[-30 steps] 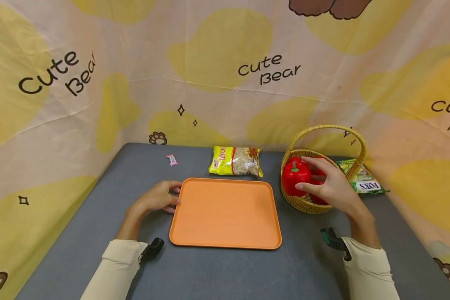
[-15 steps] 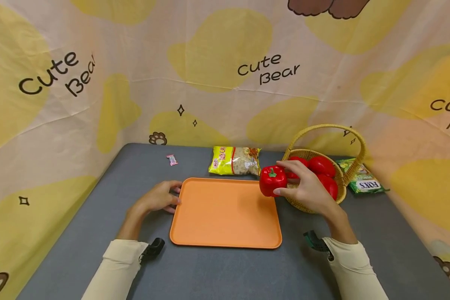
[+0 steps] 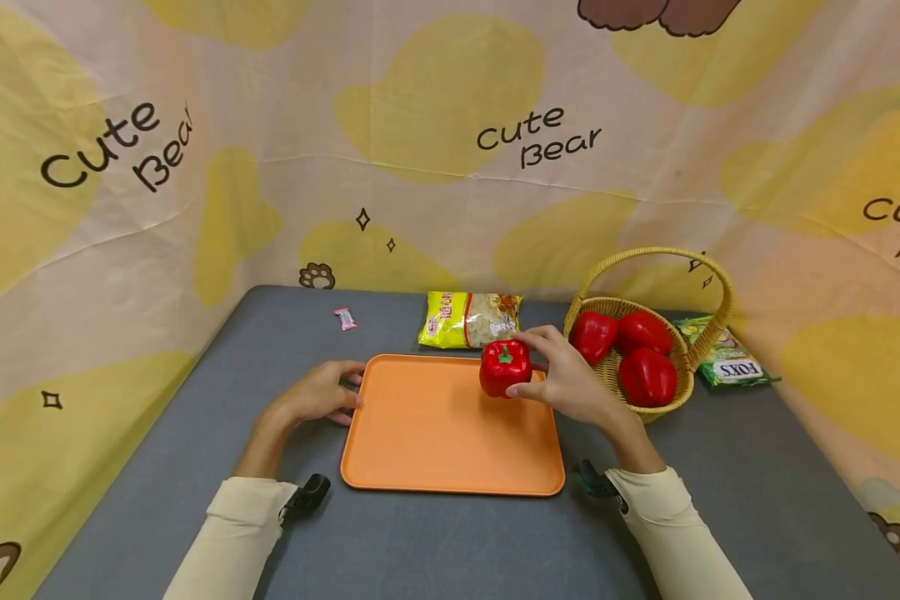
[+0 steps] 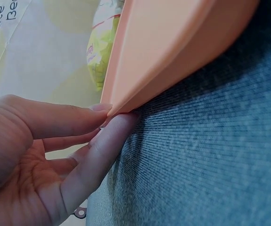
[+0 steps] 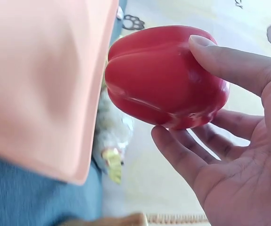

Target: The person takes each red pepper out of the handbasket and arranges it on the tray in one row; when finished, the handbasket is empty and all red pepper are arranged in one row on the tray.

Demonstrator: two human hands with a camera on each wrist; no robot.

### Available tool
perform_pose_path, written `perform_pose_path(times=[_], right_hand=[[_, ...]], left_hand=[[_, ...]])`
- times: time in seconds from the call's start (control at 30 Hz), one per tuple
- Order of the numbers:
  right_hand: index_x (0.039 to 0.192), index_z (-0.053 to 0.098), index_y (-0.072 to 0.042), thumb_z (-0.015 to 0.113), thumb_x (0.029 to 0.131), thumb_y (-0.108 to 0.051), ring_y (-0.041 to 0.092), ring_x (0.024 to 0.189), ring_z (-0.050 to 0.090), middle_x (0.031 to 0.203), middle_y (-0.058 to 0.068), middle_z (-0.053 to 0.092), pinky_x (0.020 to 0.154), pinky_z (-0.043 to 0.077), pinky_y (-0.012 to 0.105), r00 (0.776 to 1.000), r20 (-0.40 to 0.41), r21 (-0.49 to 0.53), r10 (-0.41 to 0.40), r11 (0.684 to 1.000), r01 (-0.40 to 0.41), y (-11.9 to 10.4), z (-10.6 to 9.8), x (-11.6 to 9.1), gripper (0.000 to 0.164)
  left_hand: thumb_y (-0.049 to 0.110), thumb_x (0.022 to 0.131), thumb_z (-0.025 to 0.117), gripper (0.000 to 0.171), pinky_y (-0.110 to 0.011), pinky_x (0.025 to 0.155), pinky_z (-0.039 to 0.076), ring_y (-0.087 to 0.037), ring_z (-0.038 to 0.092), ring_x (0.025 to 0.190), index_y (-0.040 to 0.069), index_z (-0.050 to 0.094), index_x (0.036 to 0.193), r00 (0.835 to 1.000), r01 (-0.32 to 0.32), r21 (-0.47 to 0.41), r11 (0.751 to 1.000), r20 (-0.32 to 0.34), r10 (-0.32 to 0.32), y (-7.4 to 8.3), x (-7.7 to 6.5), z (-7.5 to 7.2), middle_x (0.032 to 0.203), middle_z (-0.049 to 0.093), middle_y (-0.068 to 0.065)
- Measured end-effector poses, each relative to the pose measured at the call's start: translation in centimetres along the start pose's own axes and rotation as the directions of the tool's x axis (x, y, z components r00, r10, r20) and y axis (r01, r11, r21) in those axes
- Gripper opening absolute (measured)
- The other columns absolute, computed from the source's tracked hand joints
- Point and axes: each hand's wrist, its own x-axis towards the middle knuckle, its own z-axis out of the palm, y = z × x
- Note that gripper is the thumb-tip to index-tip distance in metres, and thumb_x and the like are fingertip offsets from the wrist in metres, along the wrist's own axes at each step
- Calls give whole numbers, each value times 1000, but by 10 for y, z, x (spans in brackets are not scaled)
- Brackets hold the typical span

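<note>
My right hand (image 3: 573,385) holds a red bell pepper (image 3: 504,371) with a green stem over the upper right part of the orange tray (image 3: 420,442). In the right wrist view, its thumb lies on one side of the pepper (image 5: 163,75) and the fingertips on the other, with the tray's rim (image 5: 90,136) beyond. At the tray's left edge is my left hand (image 3: 313,396). The left wrist view has its thumb and index finger pinching the tray's rim (image 4: 126,101), close over the grey tabletop (image 4: 206,155).
A wicker basket (image 3: 685,385) with a tall handle stands right of the tray, holding three red peppers (image 3: 647,377). Behind it lies a green FOX'S bag (image 3: 735,367). A yellow pasta bag (image 3: 450,321) and a small pink wrapped candy (image 3: 345,319) lie toward the back.
My right hand has carried the bell pepper out of the basket and leftward over the tray, bringing the basket's other peppers into view. The left hand has stayed at the tray's edge.
</note>
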Motion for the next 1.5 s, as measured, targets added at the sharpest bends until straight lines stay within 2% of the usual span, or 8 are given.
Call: perform_pose_path(times=[0.17, 0.33, 0.7, 1.0, 1.27, 1.5], right_hand=[[151, 51, 3, 92, 81, -12, 39, 129, 58, 137, 19, 51, 106, 57, 54, 999, 33, 23, -25, 999, 25, -5, 16, 13, 82], [153, 49, 0, 91, 82, -13, 38, 129, 62, 144, 16, 55, 106, 57, 52, 997, 69, 9, -19, 1000, 18, -13, 32, 25, 84], [155, 48, -5, 90, 84, -19, 34, 136, 56, 149, 10, 56, 112, 52, 54, 992, 124, 20, 15, 1000, -17, -31, 66, 49, 83], [156, 46, -4, 88, 87, -17, 33, 137, 56, 150, 12, 55, 111, 54, 49, 987, 163, 61, 13, 998, -23, -45, 93, 67, 82], [155, 46, -4, 87, 89, -20, 31, 135, 55, 150, 12, 55, 112, 53, 47, 986, 165, 78, -5, 997, -8, -51, 114, 78, 80], [157, 44, -5, 87, 90, -22, 31, 134, 55, 152, 13, 53, 111, 54, 46, 990, 143, 97, 8, 995, -22, -52, 126, 84, 82]], left_hand=[[-6, 95, 66, 64, -38, 73, 68, -24, 72, 94, -14, 41, 154, 1000, 4, 0, 1000, 0, -4, 0, 0, -1, 140, 54, -32], [-6, 94, 66, 65, -38, 73, 68, -24, 72, 95, -13, 41, 154, 1000, 8, 0, 1000, -3, -8, -1, -1, -1, 140, 54, -31], [-6, 94, 66, 64, -41, 73, 68, -24, 71, 93, -15, 42, 152, 1000, -8, -6, 1000, 4, 8, 4, -5, 0, 137, 55, -32], [-5, 95, 65, 63, -40, 73, 68, -23, 71, 91, -14, 42, 152, 1000, 25, -19, 999, -5, -25, 3, -3, 0, 136, 55, -30], [-3, 95, 66, 62, -40, 74, 67, -24, 72, 93, -11, 45, 152, 999, 53, -10, 999, -10, -53, 3, -3, 0, 135, 56, -27], [-3, 94, 63, 63, -40, 73, 67, -23, 71, 92, -12, 42, 153, 999, 32, -10, 999, -4, -32, 3, -3, 0, 136, 56, -30]])
